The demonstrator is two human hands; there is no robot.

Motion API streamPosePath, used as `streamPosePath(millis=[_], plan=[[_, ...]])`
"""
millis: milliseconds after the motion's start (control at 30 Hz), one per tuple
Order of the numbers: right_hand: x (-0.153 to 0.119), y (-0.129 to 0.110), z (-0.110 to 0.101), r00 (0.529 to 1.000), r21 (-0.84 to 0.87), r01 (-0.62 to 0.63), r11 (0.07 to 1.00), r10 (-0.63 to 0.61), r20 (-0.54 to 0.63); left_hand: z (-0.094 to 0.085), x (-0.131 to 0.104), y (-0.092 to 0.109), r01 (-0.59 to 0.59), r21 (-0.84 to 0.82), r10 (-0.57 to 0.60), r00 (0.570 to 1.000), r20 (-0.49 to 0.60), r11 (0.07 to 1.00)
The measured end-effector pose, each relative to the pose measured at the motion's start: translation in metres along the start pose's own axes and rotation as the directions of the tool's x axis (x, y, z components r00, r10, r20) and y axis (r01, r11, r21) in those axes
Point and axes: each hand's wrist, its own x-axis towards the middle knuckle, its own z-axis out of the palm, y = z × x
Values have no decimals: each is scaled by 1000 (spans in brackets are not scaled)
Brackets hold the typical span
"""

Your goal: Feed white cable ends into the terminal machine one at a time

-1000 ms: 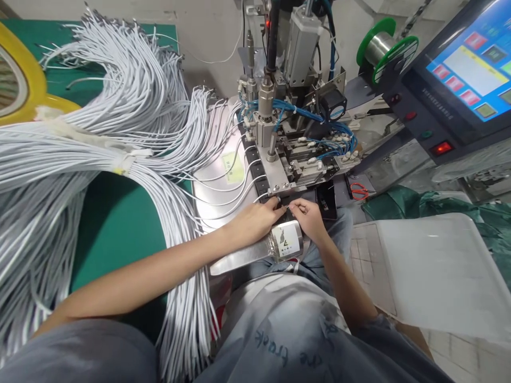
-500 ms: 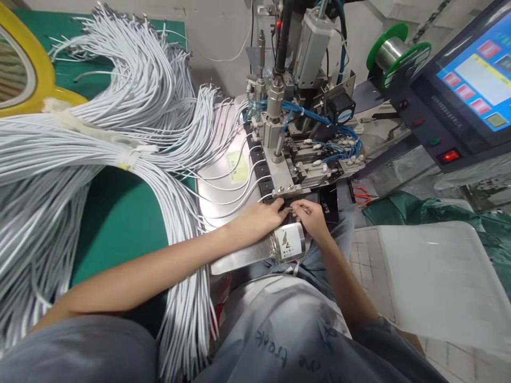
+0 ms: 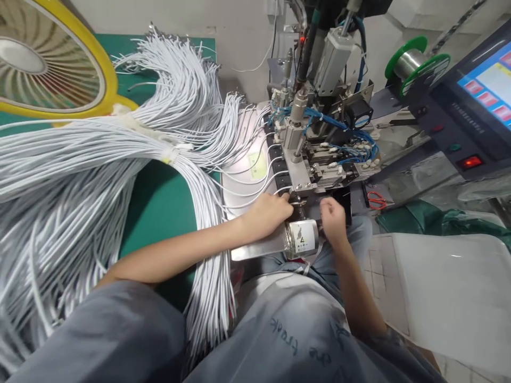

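My left hand [image 3: 274, 211] is at the front of the bench machine [image 3: 297, 159], its fingers closed on a white cable [image 3: 247, 205]. A small metal end [image 3: 298, 202] sticks out past the fingertips. My right hand [image 3: 334, 219] is curled closed, apart from the left and just right of a clear container with a white label [image 3: 304, 237]; whatever it holds, if anything, is hidden. Several white cables run from a large bundle [image 3: 171, 154] across the metal plate [image 3: 235, 194] into the black block [image 3: 281, 170] at the machine's left side.
A yellow fan [image 3: 107, 69] stands at the far left on the green mat [image 3: 159, 213]. To the right are a solder wire spool [image 3: 411, 65], a control panel with a screen [image 3: 485, 98], red-handled scissors [image 3: 376, 200] and a white plastic bin [image 3: 451, 287].
My right hand has drawn away to the right from the left hand, where both were together at the metal end. The left hand stays by the machine. The view has swung left.
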Motion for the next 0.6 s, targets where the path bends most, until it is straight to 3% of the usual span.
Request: streamPosePath(millis=[33,100,133,167,200,233,267,300,333,367,500,600], plan=[[-12,-7,-1,994,-20,42,999,-44,-97,0,0,0,37,20,-37,999,-7,999],[-42,-22,5,983,-33,114,993,-117,-142,1,-1,1,106,52,-105,994,-25,993],[-59,-28,12,985,-12,147,989,-147,-90,2,-1,2,128,59,-126,992,-28,990],[-76,-32,21,988,21,150,989,-150,41,2,-1,2,141,61,-140,990,-27,988],[-91,-35,32,961,61,122,991,-133,244,2,-1,2,148,58,-147,989,-21,987],[-105,-35,44,888,110,64,992,-107,448,3,-1,2,151,54,-150,989,-12,987],[-116,-35,57,778,142,-20,990,-74,624,3,-1,2,152,50,-152,988,-6,987],[-125,-35,69,688,153,-92,984,-48,724,3,-1,2,154,48,-154,988,-5,987],[-131,-34,80,645,149,-132,980,-29,764,4,-1,2,153,49,-153,988,-8,987],[-135,-34,89,637,139,-142,980,-17,770,4,0,2,149,51,-149,989,-14,988],[-133,-42,107,740,66,56,996,-86,668,7,1,-1,133,53,-130,990,-49,990],[-126,-52,111,749,-2,79,997,-58,660,9,1,-3,127,47,-123,990,-76,991]])
